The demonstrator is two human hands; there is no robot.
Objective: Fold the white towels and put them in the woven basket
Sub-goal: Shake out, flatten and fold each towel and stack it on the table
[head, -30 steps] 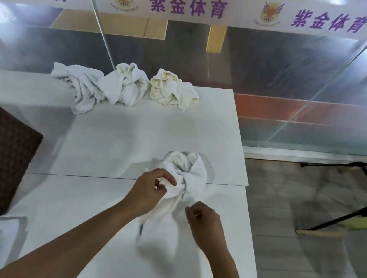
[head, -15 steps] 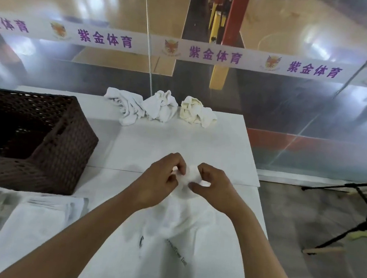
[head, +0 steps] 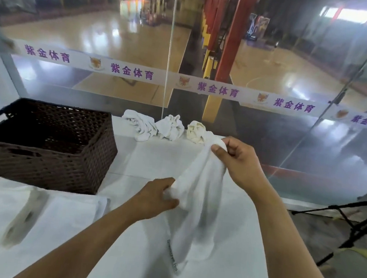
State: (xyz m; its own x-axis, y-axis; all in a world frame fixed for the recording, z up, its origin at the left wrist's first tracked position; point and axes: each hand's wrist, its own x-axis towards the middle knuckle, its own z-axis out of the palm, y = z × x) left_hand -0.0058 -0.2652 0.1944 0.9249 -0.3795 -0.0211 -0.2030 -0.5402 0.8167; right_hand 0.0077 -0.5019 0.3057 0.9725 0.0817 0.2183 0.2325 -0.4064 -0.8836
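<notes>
Over the white table [head: 153, 158], head view: the right hand [head: 241, 161] pinches the towel's [head: 196, 199] top corner up high while the left hand [head: 155, 197] is closed on a bunched edge lower down and to the left. So the towel hangs long-axis near vertical, tail trailing toward the person, tag edge at the bottom. The basket [head: 46, 146] sits off left, nearer the left hand, and three crumpled towels [head: 167, 129] wait at the far edge.

The held towel [head: 196, 199] is plain white, with a grey printed strip along one hem. Beyond the dark brown open-weave basket [head: 66, 153], two crumpled towels [head: 154, 127] are white and a third [head: 196, 131] is cream. The banner [head: 206, 87] behind the basket is white with purple characters and orange emblems.
</notes>
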